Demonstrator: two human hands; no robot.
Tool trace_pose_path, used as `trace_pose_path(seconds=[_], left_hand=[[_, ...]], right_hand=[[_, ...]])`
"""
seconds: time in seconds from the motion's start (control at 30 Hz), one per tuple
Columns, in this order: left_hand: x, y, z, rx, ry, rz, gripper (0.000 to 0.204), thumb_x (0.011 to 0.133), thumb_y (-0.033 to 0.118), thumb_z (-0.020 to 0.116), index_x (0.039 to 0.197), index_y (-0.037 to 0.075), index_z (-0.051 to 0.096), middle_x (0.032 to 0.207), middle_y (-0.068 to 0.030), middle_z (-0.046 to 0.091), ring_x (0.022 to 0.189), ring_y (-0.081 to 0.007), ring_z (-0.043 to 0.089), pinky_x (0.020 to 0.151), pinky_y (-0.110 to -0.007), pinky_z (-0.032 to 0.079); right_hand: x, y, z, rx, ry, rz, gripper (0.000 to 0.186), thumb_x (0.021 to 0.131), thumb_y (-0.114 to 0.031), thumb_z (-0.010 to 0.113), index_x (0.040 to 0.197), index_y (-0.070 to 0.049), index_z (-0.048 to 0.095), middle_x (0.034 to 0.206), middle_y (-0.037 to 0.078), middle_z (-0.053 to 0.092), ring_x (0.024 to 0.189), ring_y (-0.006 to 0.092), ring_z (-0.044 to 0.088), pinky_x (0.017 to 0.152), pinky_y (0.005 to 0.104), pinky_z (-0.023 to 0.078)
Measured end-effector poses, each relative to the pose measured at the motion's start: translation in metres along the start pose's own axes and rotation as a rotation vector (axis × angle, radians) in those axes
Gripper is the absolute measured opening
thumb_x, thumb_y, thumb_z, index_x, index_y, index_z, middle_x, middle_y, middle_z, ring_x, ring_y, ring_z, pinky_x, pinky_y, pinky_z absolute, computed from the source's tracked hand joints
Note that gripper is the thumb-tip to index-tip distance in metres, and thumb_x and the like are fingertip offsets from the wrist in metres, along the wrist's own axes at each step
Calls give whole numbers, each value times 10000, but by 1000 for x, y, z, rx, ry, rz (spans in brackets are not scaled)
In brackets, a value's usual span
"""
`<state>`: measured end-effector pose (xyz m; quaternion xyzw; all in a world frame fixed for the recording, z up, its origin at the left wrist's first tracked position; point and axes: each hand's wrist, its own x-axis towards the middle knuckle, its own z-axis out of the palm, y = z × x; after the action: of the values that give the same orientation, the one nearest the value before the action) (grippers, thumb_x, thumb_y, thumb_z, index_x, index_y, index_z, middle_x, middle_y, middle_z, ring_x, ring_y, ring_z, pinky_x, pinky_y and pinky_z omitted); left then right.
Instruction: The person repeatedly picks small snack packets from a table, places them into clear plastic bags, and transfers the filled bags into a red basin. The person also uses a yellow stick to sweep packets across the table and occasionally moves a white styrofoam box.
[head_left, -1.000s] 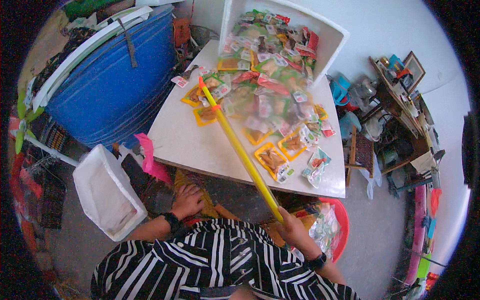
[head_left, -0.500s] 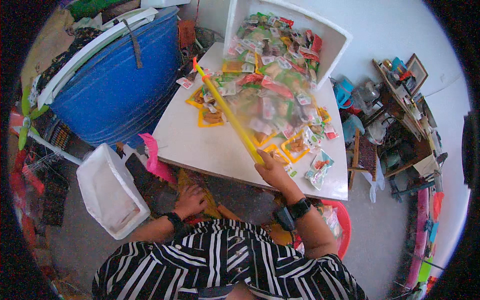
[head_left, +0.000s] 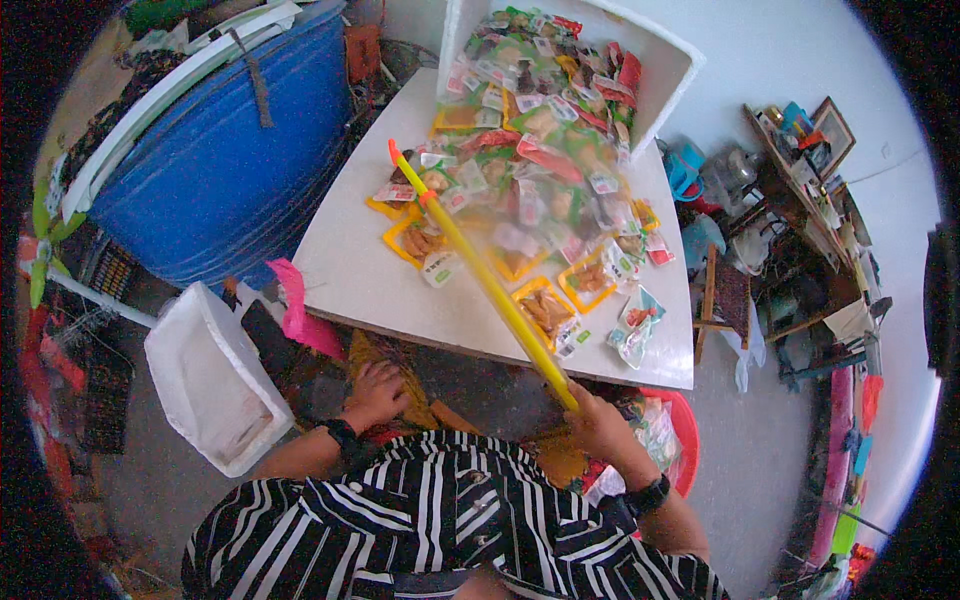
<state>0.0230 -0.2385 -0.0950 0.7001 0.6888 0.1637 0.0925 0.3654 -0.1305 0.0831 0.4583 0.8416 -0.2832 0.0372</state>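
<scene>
A yellow stick (head_left: 490,288) slants across the white table (head_left: 350,270), its near end wrapped in the right hand's (head_left: 603,425) fingers. That hand has drawn back, leaving the leftmost food packets (head_left: 413,243) nearer the person; whether the left hand's (head_left: 375,393) bent fingers hold anything cannot be told.

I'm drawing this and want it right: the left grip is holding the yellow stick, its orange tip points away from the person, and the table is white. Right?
One thing is wrong: the head view shows the right grip holding the yellow stick, not the left. Its orange tip points away from the person, and the table is white.
</scene>
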Motion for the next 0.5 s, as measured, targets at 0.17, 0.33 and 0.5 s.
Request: trace_pose_path(seconds=[0.17,0.33,0.5], left_hand=[[1,0,4,28,-10,9,318,681,341,501,854,88,588,1031,-98,525,1043,-271,412,900,-461,246],[5,3,3,124,-115,-5,338,703,327,483,920,83,571,1059,-82,506,1061,-260,391,904,-448,235],[7,7,-6,39,-148,-22,352,700,331,481,936,85,566,1067,-83,502,1064,-254,387,919,-443,215]], right_hand=[[-41,8,6,19,-3,-50,475,725,-127,549,1148,-22,361,890,208,529,804,306,530,710,342,407],[-36,7,15,414,120,-103,457,746,-102,557,1152,2,373,1079,164,470,1019,232,451,844,288,354],[31,19,-10,548,459,-73,477,773,-71,495,1209,-52,304,724,16,474,542,75,435,477,202,380]])
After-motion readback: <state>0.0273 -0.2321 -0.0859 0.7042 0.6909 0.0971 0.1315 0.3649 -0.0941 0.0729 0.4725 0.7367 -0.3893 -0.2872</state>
